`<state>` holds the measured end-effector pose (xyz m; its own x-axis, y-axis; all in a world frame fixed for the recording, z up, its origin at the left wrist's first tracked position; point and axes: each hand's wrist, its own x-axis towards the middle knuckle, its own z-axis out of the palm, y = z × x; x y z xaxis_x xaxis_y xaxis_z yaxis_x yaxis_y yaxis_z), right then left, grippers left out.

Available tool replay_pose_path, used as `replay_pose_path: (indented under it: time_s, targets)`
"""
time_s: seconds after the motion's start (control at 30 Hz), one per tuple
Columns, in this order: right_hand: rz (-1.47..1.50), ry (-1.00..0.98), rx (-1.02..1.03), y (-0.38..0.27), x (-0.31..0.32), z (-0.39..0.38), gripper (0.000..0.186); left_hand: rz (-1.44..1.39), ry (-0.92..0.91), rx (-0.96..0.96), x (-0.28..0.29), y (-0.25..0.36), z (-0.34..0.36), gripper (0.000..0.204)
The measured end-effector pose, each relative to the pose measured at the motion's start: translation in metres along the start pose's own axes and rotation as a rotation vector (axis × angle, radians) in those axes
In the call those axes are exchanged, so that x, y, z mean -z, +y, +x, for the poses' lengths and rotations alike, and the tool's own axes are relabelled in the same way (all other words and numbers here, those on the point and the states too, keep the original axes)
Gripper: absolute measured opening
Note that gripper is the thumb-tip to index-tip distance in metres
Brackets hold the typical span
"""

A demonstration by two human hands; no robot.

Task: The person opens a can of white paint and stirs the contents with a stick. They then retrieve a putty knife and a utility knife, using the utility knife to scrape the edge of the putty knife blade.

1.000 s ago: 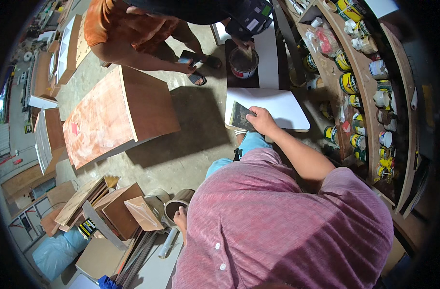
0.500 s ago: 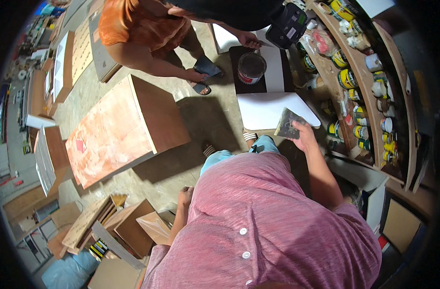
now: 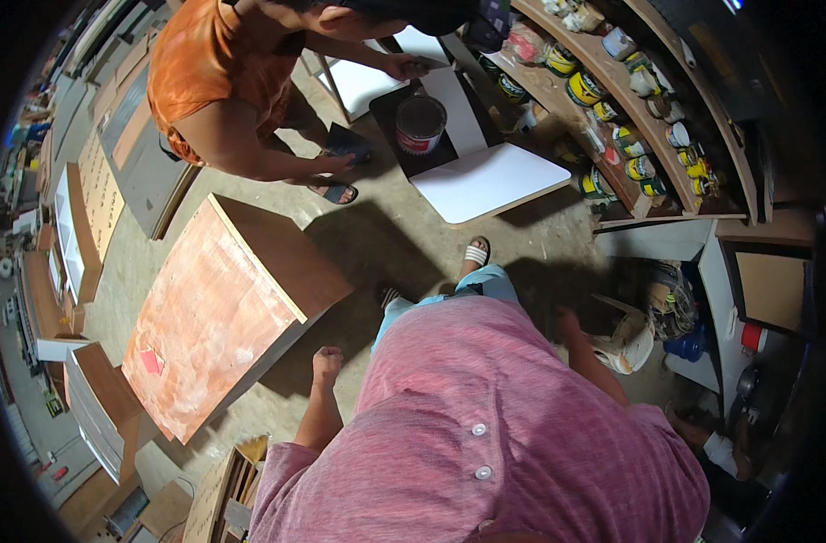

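Note:
My left hand (image 3: pixel 327 365) hangs beside my hip, its fingers curled into a fist with nothing showing in it. The nearest thing to it is a large wooden box (image 3: pixel 223 317), its pale top smeared and bearing a small red patch. My right hand (image 3: pixel 569 324) is low at my other side, deep in shadow. Its fingers are too dark to read, and no dark square pad shows there. Ahead, a paint can (image 3: pixel 420 127) with a dark lid stands on a dark board beside a white panel (image 3: pixel 490 181).
A person in an orange shirt (image 3: pixel 196 72) bends over ahead, holding a dark flat plate (image 3: pixel 348 145) in one hand. Shelves of paint cans (image 3: pixel 585 88) curve along the right. A whitish bucket (image 3: pixel 626 344) sits near my right hand. Wooden panels lean at the left.
My right hand, which held a dark square pad in front of me, has dropped to my right side; the pad is out of sight. My left hand has come slightly forward. The view has shifted.

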<state>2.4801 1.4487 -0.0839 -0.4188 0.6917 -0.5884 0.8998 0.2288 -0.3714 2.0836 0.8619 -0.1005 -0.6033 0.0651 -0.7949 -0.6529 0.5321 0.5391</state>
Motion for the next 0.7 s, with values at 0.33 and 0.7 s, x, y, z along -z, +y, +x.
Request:
replay_pose_path:
  time_s: [0.33,0.7]
  targets:
    - [0.079,-0.201,-0.036,0.046,-0.033,-0.040,0.037,0.272,0.079,-0.090,-0.042,0.047,-0.062,0.011]
    - [0.568,0.029,0.123,-0.038,0.086,0.098,0.040,0.563,0.274,-0.224,-0.106,0.049,-0.104,0.042]
